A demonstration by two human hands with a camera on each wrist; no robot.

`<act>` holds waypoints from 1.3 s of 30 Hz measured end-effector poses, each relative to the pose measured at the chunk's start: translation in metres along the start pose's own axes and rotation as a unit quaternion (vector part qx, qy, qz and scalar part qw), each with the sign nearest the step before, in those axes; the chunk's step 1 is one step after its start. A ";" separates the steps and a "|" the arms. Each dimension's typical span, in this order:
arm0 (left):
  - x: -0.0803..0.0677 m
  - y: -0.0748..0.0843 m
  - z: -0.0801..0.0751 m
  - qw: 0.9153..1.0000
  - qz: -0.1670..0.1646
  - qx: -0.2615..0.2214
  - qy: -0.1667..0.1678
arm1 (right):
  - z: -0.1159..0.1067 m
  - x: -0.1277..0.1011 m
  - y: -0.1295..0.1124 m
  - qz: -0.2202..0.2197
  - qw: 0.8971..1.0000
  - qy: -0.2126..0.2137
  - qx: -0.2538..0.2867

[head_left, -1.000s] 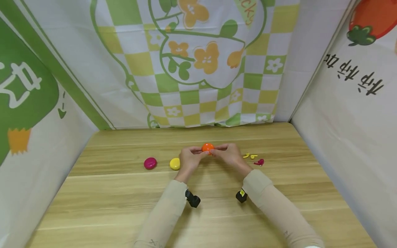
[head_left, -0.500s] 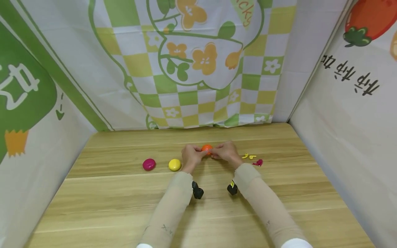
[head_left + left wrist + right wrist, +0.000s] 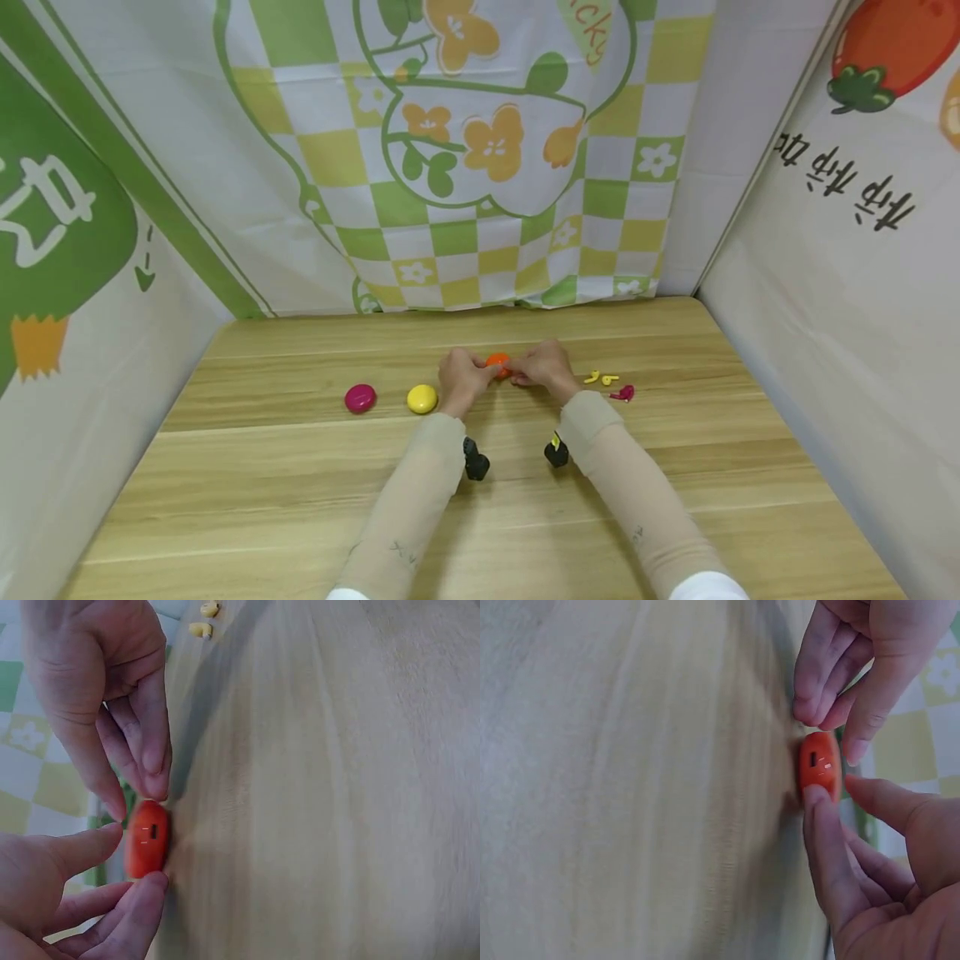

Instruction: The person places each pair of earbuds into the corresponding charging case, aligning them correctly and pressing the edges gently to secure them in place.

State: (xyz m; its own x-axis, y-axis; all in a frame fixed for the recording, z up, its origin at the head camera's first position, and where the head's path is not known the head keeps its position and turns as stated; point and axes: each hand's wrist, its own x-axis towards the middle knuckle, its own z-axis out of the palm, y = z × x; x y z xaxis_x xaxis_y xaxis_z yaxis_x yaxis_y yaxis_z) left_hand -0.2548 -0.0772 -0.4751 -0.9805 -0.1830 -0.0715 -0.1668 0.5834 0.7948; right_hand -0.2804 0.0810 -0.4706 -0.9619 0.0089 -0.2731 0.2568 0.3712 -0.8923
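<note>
A round orange earbud case (image 3: 498, 363) lies flat at or just above the wooden table, between both hands. Its near side, with a dark port and small pale marks, shows in the left wrist view on the case (image 3: 148, 838). My left hand (image 3: 460, 379) pinches its left edge with thumb and fingertips. From the opposite side, my right hand (image 3: 546, 365) pinches it with thumb above and fingers at the edge. The lid looks closed. Beside the left hand sits a yellow case (image 3: 422, 399), and farther left a magenta case (image 3: 361, 398).
Right of the hands lie a yellow earbud (image 3: 592, 377), another yellow earbud (image 3: 610, 380) and magenta earbuds (image 3: 624, 392), close together. A checked cloth (image 3: 480, 242) hangs behind the wooden table (image 3: 300, 492). Printed white cloths stand on both sides.
Both hands have lowered the orange case slightly toward the table. The right forearm has swung inward to the left. The other cases and the earbuds stay put.
</note>
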 end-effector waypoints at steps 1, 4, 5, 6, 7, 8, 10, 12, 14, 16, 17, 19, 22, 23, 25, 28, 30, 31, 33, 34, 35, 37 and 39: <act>-0.002 0.001 -0.004 1.000 0.010 0.006 0.000 | -0.001 -0.001 -0.001 -0.003 1.000 0.004 -0.014; -0.007 0.003 -0.022 0.998 0.047 0.039 -0.002 | -0.003 -0.007 -0.007 -0.023 0.999 0.002 -0.049; -0.008 0.004 -0.030 0.997 0.053 0.054 -0.006 | -0.003 -0.010 -0.010 -0.031 0.998 -0.003 -0.060; -0.010 0.005 -0.039 0.996 0.056 0.070 -0.013 | -0.004 -0.013 -0.014 -0.038 0.997 -0.012 -0.068; -0.011 0.006 -0.048 0.994 0.058 0.088 -0.019 | -0.004 -0.017 -0.017 -0.046 0.996 -0.021 -0.075; -0.012 0.007 -0.057 0.993 0.056 0.101 -0.030 | -0.004 -0.020 -0.021 -0.052 0.995 -0.033 -0.077; -0.014 0.006 -0.076 0.988 0.052 0.134 -0.052 | -0.002 -0.028 -0.028 -0.062 0.993 -0.055 -0.082; -0.016 0.005 -0.095 0.984 0.046 0.154 -0.073 | 0.003 -0.033 -0.034 -0.063 0.992 -0.083 -0.078; -0.017 0.001 -0.109 0.980 0.045 0.171 -0.087 | 0.009 -0.037 -0.038 -0.064 0.990 -0.105 -0.073; -0.016 -0.004 -0.120 0.978 0.040 0.181 -0.098 | 0.017 -0.038 -0.040 -0.063 0.988 -0.121 -0.072; -0.015 -0.007 -0.123 0.977 0.035 0.180 -0.104 | 0.021 -0.038 -0.040 -0.062 0.988 -0.127 -0.065; -0.014 -0.013 -0.127 0.975 0.028 0.189 -0.110 | 0.032 -0.037 -0.039 -0.056 0.988 -0.132 -0.059; -0.012 -0.021 -0.128 0.973 0.018 0.200 -0.112 | 0.051 -0.037 -0.035 -0.047 0.989 -0.136 -0.046; -0.011 -0.023 -0.127 0.972 0.015 0.208 -0.112 | 0.057 -0.038 -0.034 -0.043 0.989 -0.139 -0.038; -0.010 -0.026 -0.126 0.968 0.012 0.223 -0.116 | 0.068 -0.039 -0.031 -0.037 0.989 -0.143 -0.029; -0.009 -0.029 -0.124 0.964 -0.001 0.234 -0.130 | 0.080 -0.041 -0.028 -0.032 0.987 -0.155 -0.010; -0.008 -0.031 -0.123 0.962 -0.013 0.233 -0.140 | 0.087 -0.042 -0.026 -0.031 0.987 -0.155 -0.004; -0.007 -0.033 -0.123 0.962 -0.016 0.231 -0.144 | 0.090 -0.042 -0.026 -0.030 0.988 -0.154 -0.001; -0.007 -0.036 -0.122 0.964 -0.023 0.221 -0.149 | 0.094 -0.043 -0.026 -0.028 0.988 -0.149 0.005; -0.007 -0.038 -0.122 0.964 -0.024 0.215 -0.152 | 0.096 -0.043 -0.026 -0.026 0.989 -0.146 0.008; -0.007 -0.040 -0.121 0.965 -0.025 0.211 -0.154 | 0.098 -0.043 -0.026 -0.024 0.989 -0.144 0.012; -0.007 -0.043 -0.121 0.967 -0.022 0.201 -0.156 | 0.101 -0.043 -0.026 -0.022 0.990 -0.140 0.013; -0.007 -0.046 -0.121 0.969 -0.020 0.191 -0.156 | 0.103 -0.043 -0.026 -0.022 0.990 -0.138 0.013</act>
State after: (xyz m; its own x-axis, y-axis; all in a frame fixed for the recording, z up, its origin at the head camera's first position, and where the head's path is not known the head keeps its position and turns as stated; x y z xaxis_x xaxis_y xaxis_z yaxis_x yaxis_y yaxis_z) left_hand -0.2275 -0.1985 -0.4379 -0.9459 0.0019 -0.3246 -0.1738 0.8416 0.5113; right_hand -0.2365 -0.0249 -0.4727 -0.9107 -0.2620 -0.3192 0.2219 0.3414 -0.9134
